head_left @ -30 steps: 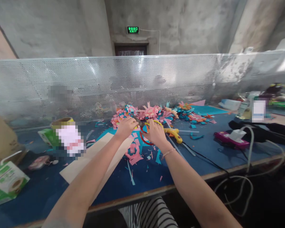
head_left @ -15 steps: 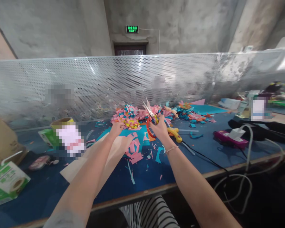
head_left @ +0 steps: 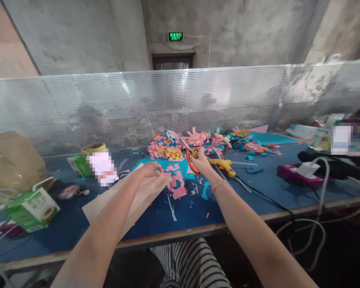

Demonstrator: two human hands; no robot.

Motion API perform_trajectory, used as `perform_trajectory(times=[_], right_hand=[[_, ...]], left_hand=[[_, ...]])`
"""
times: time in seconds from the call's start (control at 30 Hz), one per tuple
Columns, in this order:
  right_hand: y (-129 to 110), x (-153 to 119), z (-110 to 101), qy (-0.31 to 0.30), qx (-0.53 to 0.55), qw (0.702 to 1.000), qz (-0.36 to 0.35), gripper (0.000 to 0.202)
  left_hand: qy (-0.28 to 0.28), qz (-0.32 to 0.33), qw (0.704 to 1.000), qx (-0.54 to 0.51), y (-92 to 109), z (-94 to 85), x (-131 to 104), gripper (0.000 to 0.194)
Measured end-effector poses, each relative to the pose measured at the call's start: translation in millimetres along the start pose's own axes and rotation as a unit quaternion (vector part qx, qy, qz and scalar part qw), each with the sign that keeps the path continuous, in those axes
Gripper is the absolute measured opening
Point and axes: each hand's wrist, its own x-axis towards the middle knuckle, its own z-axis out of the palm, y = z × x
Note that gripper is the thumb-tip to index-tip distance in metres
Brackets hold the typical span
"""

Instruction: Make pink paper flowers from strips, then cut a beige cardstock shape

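My right hand grips the scissors by their red and yellow handles, the blades pointing up and left at the paper flowers. My left hand is over the top of a cream paper sheet, its fingers curled near the thumb; whether it pinches something is too small to tell. Behind both hands lie pink, blue and yellow paper flowers. Cut pink paper pieces and blue scraps are scattered between my arms. A yellow glue gun rests just right of my right hand.
At the left are a green and white carton, a tape roll and a brown bag. A purple tissue pack and white cables are at the right. A perforated metal divider runs along the back.
My left hand has drawn back from the flowers to the cream sheet. The scissors have lowered slightly, still in my right hand. The view has turned a little left.
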Motion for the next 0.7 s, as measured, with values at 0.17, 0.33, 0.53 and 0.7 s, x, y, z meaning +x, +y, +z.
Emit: perform_trajectory(times=[0.17, 0.33, 0.53, 0.7], right_hand=[[-4, -3, 9, -0.041, 0.167, 0.981, 0.087, 0.051], [-14, -13, 19, -0.073, 0.255, 0.960, 0.088, 0.065], [-11, -11, 31, -0.053, 0.276, 0.959, 0.033, 0.062], [-1, 1, 28, 0.050, 0.288, 0.956, 0.014, 0.057]], left_hand=[[0.059, 0.018, 0.997, 0.052, 18, -24.4, -11, 0.011], [0.190, 0.071, 0.976, 0.078, 44, -49.5, -25, 0.012], [0.297, 0.129, 0.943, 0.077, 75, -38.5, -29, 0.016], [0.441, 0.109, 0.891, -0.008, 77, -31.4, -42, 0.031]])
